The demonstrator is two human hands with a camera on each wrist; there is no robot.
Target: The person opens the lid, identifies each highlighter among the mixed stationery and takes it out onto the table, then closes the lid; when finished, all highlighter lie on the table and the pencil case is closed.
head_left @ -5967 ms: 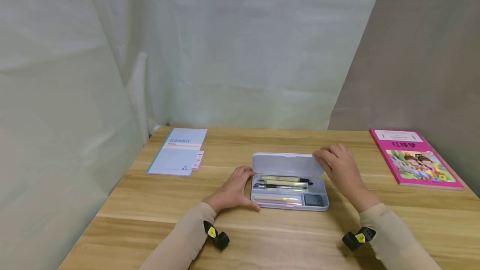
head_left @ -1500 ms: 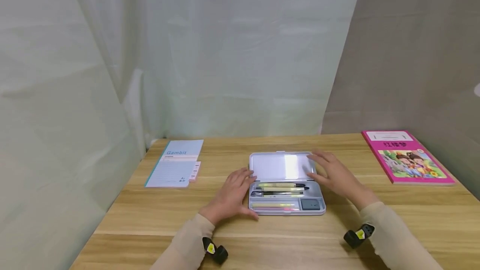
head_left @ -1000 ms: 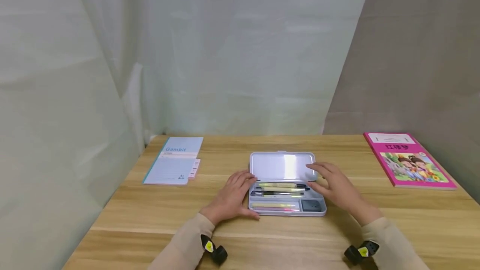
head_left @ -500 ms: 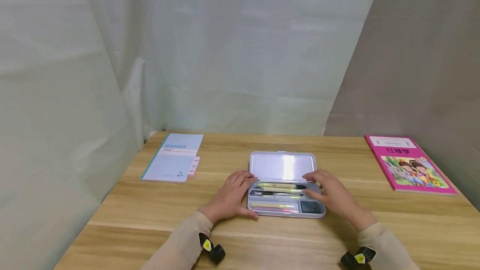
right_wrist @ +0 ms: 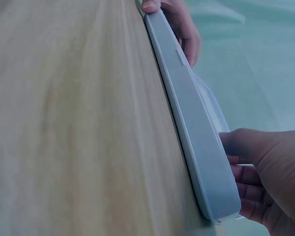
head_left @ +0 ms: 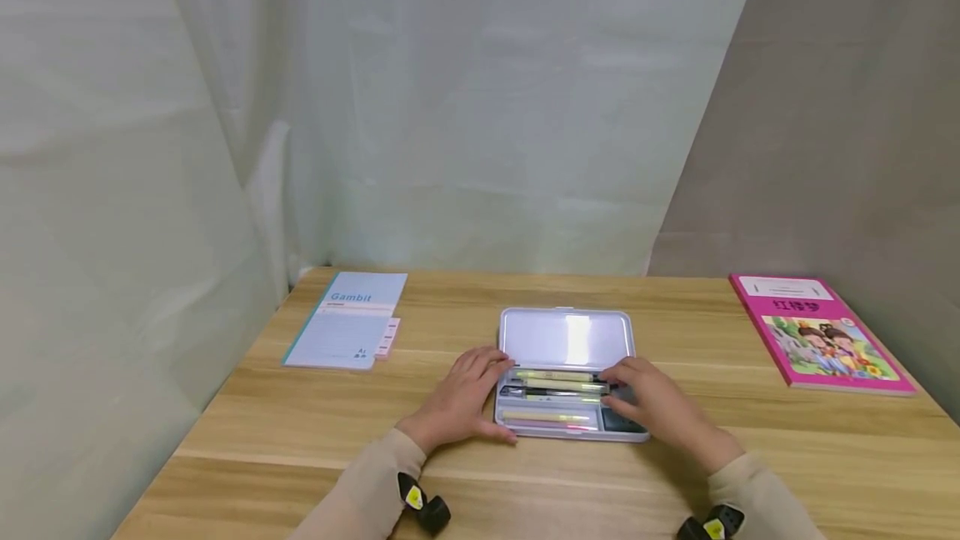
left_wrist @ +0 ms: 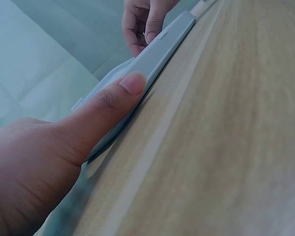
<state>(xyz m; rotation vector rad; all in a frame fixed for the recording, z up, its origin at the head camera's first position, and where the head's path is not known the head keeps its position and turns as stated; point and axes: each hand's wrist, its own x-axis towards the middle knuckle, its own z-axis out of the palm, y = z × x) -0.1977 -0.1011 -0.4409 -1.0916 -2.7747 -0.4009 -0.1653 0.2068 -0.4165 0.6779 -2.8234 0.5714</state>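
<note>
A pale pencil case (head_left: 572, 436) lies with its lid (head_left: 547, 338) tilted back on the table. Several pens, among them a yellow pen (head_left: 555, 376), fill its upper compartment; a dark eraser-like block (head_left: 622, 421) sits at the lower right, partly covered. My left hand (head_left: 463, 402) holds the case's left end, thumb at the front side, as the left wrist view shows with the case (left_wrist: 162, 46). My right hand (head_left: 667, 411) is over the case's right end, thumb and forefinger apart at the pens' right ends. In the right wrist view its fingertips are partly hidden behind the case (right_wrist: 201, 132).
A light blue notebook (head_left: 341, 336) lies at the table's back left, with a pink tabbed piece (head_left: 387, 338) showing from under its right edge. A pink picture book (head_left: 828, 344) lies at the far right. Pale curtains (head_left: 480, 107) hang behind the wooden table (head_left: 262, 440).
The lid stands further back than several seconds ago. My right hand has left the lid's right side and moved down and left over the pens. My left hand has stayed at the case's left end.
</note>
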